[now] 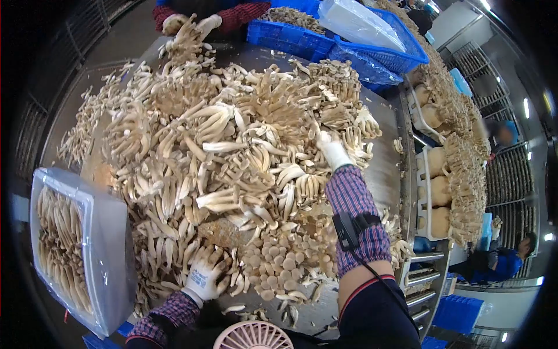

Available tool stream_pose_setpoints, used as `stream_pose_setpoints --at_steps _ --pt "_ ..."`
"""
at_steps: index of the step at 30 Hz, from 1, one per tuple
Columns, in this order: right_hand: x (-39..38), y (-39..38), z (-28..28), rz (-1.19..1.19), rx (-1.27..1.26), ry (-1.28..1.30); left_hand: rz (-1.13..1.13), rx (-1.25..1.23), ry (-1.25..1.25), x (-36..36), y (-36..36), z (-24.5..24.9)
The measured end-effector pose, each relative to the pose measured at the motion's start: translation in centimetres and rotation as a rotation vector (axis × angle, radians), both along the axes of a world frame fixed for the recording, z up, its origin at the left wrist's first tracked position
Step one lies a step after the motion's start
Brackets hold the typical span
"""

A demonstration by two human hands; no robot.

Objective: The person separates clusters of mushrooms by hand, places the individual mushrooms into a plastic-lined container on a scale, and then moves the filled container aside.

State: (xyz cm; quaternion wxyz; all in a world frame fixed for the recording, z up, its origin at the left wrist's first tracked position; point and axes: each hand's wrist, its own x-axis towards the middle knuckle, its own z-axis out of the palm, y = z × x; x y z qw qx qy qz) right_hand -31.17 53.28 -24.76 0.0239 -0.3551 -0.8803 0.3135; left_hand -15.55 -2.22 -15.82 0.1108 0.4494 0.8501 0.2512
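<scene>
A large heap of brown-capped mushrooms with pale stems (pixel 232 157) covers the metal table (pixel 381 157). My left hand (pixel 206 273), in a white glove with dirty fingertips, lies at the heap's near edge, its fingers spread over loose stems. Farther off to the right, my right hand (pixel 333 148), also gloved, reaches into the heap beside a mushroom cluster; its fingertips are partly hidden among the stems. Both forearms wear checked sleeves. At the left stands a plastic-lined box (pixel 107 256) packed with mushrooms in rows.
Across the table, a person's gloved hands (pixel 195 26) hold a mushroom cluster. Blue baskets (pixel 285 42) stand at the back. Along the right run white trays of mushroom blocks (pixel 433 189) on a roller conveyor (pixel 422 279). A pink fan (pixel 254 336) is at the bottom.
</scene>
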Motion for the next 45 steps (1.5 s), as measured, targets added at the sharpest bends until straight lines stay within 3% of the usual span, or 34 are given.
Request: stream_pose_setpoints --at_steps 2,4,5,6,8,10,12,13,14,16,19,21,22,24,25,26,28,29,31,32,33,34,36,37,40,41,43,45 --pt "5.3 -5.0 5.2 0.132 -0.413 0.164 -0.001 -0.057 -0.023 0.3 -0.3 -0.4" --pt "9.3 -9.9 13.0 -0.120 -0.884 0.276 0.028 -0.049 0.017 0.7 -0.5 -0.8" --pt "10.4 -10.0 14.1 -0.105 -0.839 0.269 0.023 -0.055 0.003 0.7 -0.6 -0.6" --pt "12.8 -10.2 15.7 -0.237 -1.098 0.372 0.025 -0.061 -0.007 0.8 -0.7 -0.8" --pt "15.8 -12.1 19.2 -0.318 -1.200 0.502 0.032 -0.049 0.006 1.0 -0.7 -0.5" --pt "19.0 -13.8 21.1 -0.187 -1.742 0.550 0.037 -0.014 0.049 1.0 -1.0 -0.3" --pt "20.7 -19.4 22.8 -0.206 -1.721 0.783 0.099 0.173 0.001 1.3 -1.2 -3.3" --pt "21.8 -21.8 23.6 -0.095 -1.751 0.774 0.175 0.302 -0.071 1.9 -1.4 -2.5" --pt "22.8 -24.1 24.2 0.013 -1.783 0.767 0.252 0.426 -0.140 2.3 -0.8 -1.3" --pt "24.7 -28.5 24.5 -0.162 -1.921 0.672 0.209 0.561 -0.203 2.4 -0.8 4.7" --pt "27.1 -36.8 25.4 -0.145 -2.021 0.606 -0.045 0.782 0.083 2.8 -1.9 11.6" --pt "28.5 -40.1 24.2 0.003 -1.862 0.511 -0.308 0.732 0.197 2.4 -3.2 18.0" --pt "28.8 -41.1 25.7 -0.457 -1.868 0.223 -0.407 0.735 0.125 2.1 -3.4 17.7" --pt "30.1 -42.5 19.3 0.433 -2.325 0.717 -0.125 0.795 -0.550 2.8 -4.7 16.4" --pt "31.9 -42.3 17.6 -0.082 -2.053 0.670 0.077 1.045 -1.092 2.8 -5.0 15.3" --pt "32.4 -45.3 21.2 -0.340 -1.822 0.711 0.182 0.753 -0.526 1.0 -5.8 15.0" --pt "32.8 -46.5 21.4 -0.238 -1.719 0.699 0.242 0.322 0.346 1.2 -7.8 17.0" --pt "32.9 -46.8 21.3 -0.143 -1.612 0.678 0.211 0.419 0.348 1.8 -8.3 17.8" --pt "33.2 -47.2 21.0 0.034 -1.391 0.639 -0.186 0.494 0.114 3.4 -8.9 20.0" --pt "33.5 -47.1 20.3 0.033 -1.391 0.644 -0.418 0.525 -0.064 4.0 -9.2 20.1" --pt "33.7 -46.8 19.5 0.160 -1.583 0.614 -0.469 0.381 -0.162 4.8 -9.4 19.0" --pt "33.7 -46.5 18.8 0.298 -1.769 0.577 -0.458 0.417 -0.184 5.2 -9.3 18.1" --pt "33.6 -47.8 20.4 0.274 -1.810 0.601 -0.179 0.396 -0.389 5.8 -10.0 17.1" --pt "33.6 -48.8 21.6 0.237 -1.857 0.618 0.011 0.531 -0.649 6.5 -9.2 14.8" --pt "34.0 -52.2 25.0 0.111 -2.009 0.666 -0.023 0.765 -0.994 7.2 -9.8 14.0" --pt "34.2 -52.8 25.3 0.061 -2.058 0.687 -0.025 0.759 -0.994 7.1 -10.1 13.6" --pt "34.4 -53.1 25.2 -0.004 -2.003 0.650 -0.029 0.515 -1.211 6.6 -10.7 13.0" --pt "34.7 -53.5 25.0 -0.069 -1.949 0.674 -0.074 0.547 -1.225 6.7 -11.6 14.1"
